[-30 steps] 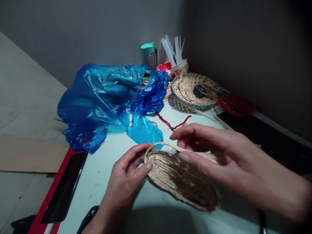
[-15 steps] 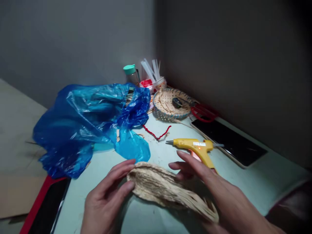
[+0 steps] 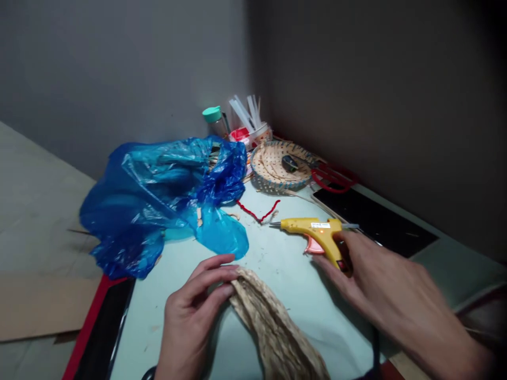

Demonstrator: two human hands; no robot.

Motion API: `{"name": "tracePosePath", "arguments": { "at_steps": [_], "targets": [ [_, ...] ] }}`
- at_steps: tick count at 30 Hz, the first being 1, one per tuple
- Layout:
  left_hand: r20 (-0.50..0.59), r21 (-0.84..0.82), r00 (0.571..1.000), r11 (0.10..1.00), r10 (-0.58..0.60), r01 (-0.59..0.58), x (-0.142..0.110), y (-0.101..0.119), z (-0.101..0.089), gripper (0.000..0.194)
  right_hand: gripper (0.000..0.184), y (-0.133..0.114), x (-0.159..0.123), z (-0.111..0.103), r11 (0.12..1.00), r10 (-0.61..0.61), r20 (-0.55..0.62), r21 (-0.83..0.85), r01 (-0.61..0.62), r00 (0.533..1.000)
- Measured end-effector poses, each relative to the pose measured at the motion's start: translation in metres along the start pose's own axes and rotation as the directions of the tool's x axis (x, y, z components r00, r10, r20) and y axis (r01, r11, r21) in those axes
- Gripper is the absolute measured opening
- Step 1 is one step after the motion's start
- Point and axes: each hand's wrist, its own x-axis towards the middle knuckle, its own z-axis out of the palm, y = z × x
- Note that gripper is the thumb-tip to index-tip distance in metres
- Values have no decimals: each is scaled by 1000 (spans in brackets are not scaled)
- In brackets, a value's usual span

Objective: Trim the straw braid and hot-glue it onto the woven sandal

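Note:
My left hand (image 3: 194,311) holds one end of a woven straw piece (image 3: 273,330), fingers curled round its edge on the pale green table (image 3: 277,264). The weave runs toward the bottom of the view. My right hand (image 3: 380,287) has reached the handle of a yellow glue gun (image 3: 317,232), which lies on the table with its nozzle pointing left. The fingers touch the grip, and whether they have closed round it is unclear.
A crumpled blue plastic bag (image 3: 158,195) fills the left of the table. Behind it stand a green-capped bottle (image 3: 216,120), a cup of glue sticks (image 3: 253,124) and a round woven tray (image 3: 277,166). Red scissors (image 3: 335,177), a red cord (image 3: 257,214) and a dark tablet (image 3: 376,219) lie near the wall.
My right hand left the straw piece and moved right to the glue gun's handle. The straw piece has turned under my left hand. The camera has shifted slightly.

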Motion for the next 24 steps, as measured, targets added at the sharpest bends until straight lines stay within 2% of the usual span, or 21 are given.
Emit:
{"name": "tracePosePath", "arguments": {
  "at_steps": [5, 7, 9, 12, 14, 16, 18, 19, 20, 22, 23, 24],
  "targets": [
    [-44, 31, 997, 998, 55, -54, -1, 3, -1, 15, 37, 12, 2, 5, 985, 9, 26, 175, -14, 1000],
    [-74, 81, 992, 992, 101, -95, -4, 5, 1, 19, 31, 16, 1, 8, 952, 71, 17, 296, -73, 997],
    [-128, 143, 979, 980, 158, -139, -8, 5, 4, 24, 21, 15, 0, 7, 869, 191, 3, 465, -170, 982],
    [-227, 188, 938, 957, 262, -222, -12, 5, 11, 28, 16, 6, -1, 4, 604, 377, 94, 729, -322, 922],
    [-266, 207, 915, 945, 304, -253, -14, 3, 15, 27, 21, -2, -2, 0, 402, 394, 228, 828, -390, 890],
    [-277, 244, 904, 934, 325, -261, -15, 1, 16, 26, 31, -10, -3, -4, 211, 300, 372, 872, -441, 879],
    [-281, 278, 894, 921, 349, -273, -15, -2, 16, 29, 37, -18, -1, -9, 22, 132, 492, 867, -498, 861],
    [-278, 293, 889, 913, 365, -283, -15, -3, 16, 31, 38, -22, 0, -10, -39, 56, 523, 853, -521, 851],
    [-273, 306, 883, 905, 381, -296, -14, -5, 15, 34, 39, -26, 2, -12, -71, 5, 526, 848, -524, 850],
    [-267, 334, 873, 889, 408, -313, -14, -7, 15, 37, 38, -34, 4, -13, -40, -25, 487, 872, -487, 873],
    [-266, 343, 870, 884, 416, -318, -14, -7, 15, 38, 39, -39, 4, -12, 27, -7, 452, 892, -452, 892],
    [-267, 347, 868, 882, 419, -319, -15, -7, 16, 38, 42, -42, 3, -10, 137, 30, 394, 909, -394, 919]
  ]
}}
